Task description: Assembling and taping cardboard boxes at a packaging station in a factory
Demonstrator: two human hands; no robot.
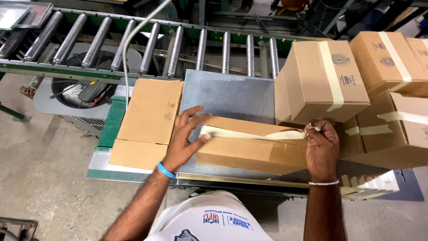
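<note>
On the grey metal plate [227,96], both hands smooth papery tape [249,134] along a cardboard box [249,151].

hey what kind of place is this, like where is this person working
Most likely a warehouse or factory packing line: a roller conveyor, taped cardboard boxes stacked at a metal work table, and a bare concrete floor.

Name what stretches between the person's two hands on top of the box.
In the head view, a strip of tan tape runs along the box top, from the left hand to the right hand, partly lifted off the cardboard.
</note>
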